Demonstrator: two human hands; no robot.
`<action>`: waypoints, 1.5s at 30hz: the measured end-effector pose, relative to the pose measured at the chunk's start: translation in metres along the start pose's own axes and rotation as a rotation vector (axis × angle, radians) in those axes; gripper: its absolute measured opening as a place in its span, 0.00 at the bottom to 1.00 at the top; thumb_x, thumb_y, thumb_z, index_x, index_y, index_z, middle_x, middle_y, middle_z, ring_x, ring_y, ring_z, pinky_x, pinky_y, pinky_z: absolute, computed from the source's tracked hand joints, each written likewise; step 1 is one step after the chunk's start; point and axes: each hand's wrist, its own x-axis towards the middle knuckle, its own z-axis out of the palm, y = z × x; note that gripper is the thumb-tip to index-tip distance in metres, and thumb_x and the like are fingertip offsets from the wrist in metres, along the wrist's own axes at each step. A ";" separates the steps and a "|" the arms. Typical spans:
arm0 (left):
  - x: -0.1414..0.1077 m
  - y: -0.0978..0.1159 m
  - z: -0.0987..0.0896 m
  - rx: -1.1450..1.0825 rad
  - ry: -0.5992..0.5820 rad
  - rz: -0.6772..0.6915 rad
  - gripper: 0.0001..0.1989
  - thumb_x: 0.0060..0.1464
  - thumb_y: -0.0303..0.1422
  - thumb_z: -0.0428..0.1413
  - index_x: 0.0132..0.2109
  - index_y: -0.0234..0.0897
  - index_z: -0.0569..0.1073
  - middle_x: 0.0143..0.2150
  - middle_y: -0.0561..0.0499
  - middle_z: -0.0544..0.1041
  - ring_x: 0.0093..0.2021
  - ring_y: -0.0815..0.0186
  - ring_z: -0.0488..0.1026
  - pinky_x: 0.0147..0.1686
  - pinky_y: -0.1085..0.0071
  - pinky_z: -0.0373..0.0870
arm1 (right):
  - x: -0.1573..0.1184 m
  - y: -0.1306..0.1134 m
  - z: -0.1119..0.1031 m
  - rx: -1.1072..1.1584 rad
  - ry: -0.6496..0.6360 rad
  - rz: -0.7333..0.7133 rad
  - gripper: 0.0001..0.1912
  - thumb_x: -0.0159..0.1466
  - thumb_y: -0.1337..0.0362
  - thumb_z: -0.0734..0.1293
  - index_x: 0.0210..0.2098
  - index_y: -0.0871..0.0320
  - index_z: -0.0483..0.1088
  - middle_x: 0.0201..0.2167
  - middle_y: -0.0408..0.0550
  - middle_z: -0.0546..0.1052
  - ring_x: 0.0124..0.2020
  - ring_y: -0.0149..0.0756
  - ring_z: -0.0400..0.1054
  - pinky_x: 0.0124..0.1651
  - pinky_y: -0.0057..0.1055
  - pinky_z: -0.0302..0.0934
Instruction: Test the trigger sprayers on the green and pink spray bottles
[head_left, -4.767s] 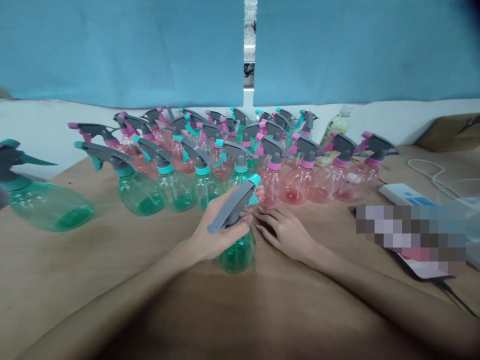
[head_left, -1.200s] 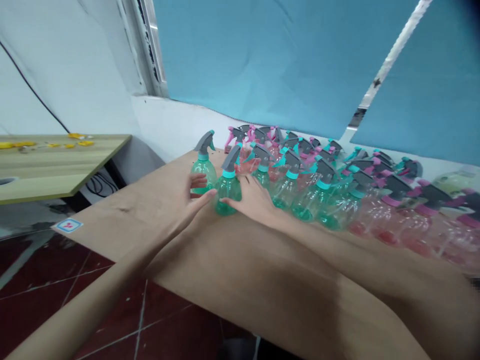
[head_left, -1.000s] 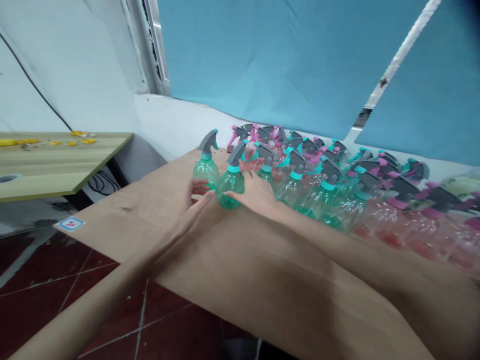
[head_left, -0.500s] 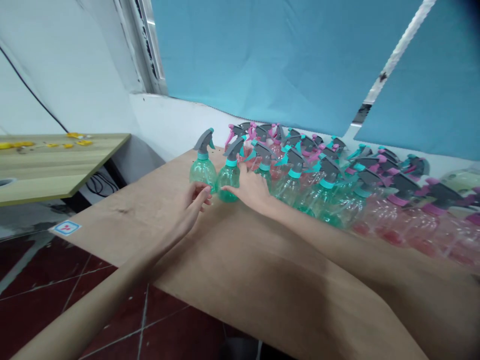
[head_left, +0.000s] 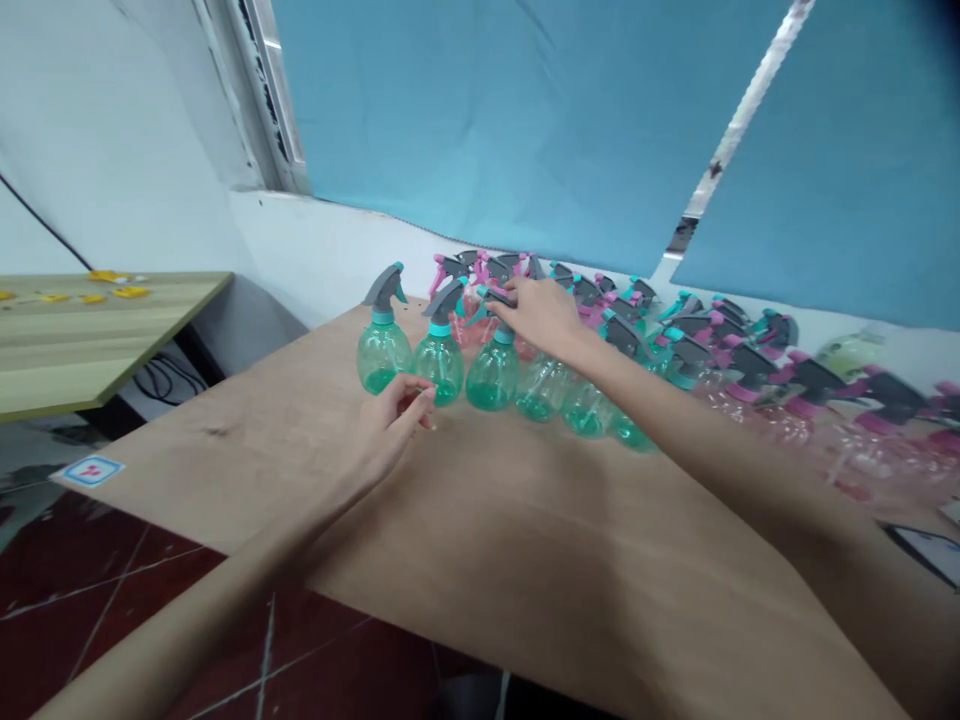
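Observation:
Green spray bottles with grey and teal heads stand upright in a front row on the wooden table. My right hand has its fingers on the grey head of the third bottle from the left, gripping it. In front of the first green bottle and the second green bottle, my left hand is held with curled fingers, thumb near the fingertips. Whether anything is between those fingers is too small to tell. My right hand and forearm hide parts of the bottles behind them.
Pink bottles with grey and pink heads crowd the right and back of the wooden table. A phone-like object lies at the right edge. Yellow pieces rest on another table at left.
My right hand has moved from beside the second bottle up and right to the third bottle's head. My left hand is slightly lower relative to the bottles. The view has shifted right.

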 end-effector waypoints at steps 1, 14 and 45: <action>-0.001 0.001 0.002 0.004 -0.012 0.007 0.13 0.57 0.42 0.51 0.42 0.38 0.68 0.29 0.54 0.71 0.28 0.66 0.73 0.25 0.73 0.66 | 0.001 0.000 0.001 -0.007 -0.024 0.004 0.18 0.61 0.56 0.64 0.44 0.63 0.73 0.34 0.58 0.77 0.40 0.51 0.70 0.39 0.44 0.62; -0.015 0.037 0.026 0.259 0.090 0.240 0.14 0.54 0.39 0.55 0.46 0.38 0.67 0.39 0.49 0.72 0.40 0.62 0.72 0.33 0.69 0.72 | -0.033 -0.004 -0.042 0.152 -0.141 -0.134 0.13 0.59 0.54 0.67 0.35 0.58 0.74 0.28 0.48 0.76 0.30 0.35 0.68 0.32 0.30 0.55; -0.027 0.137 0.231 0.000 -0.283 0.284 0.13 0.51 0.27 0.51 0.46 0.36 0.69 0.42 0.49 0.75 0.40 0.62 0.72 0.44 0.64 0.68 | -0.192 0.129 -0.166 0.078 -0.019 0.209 0.25 0.62 0.42 0.58 0.25 0.56 0.70 0.17 0.43 0.73 0.23 0.34 0.66 0.25 0.29 0.48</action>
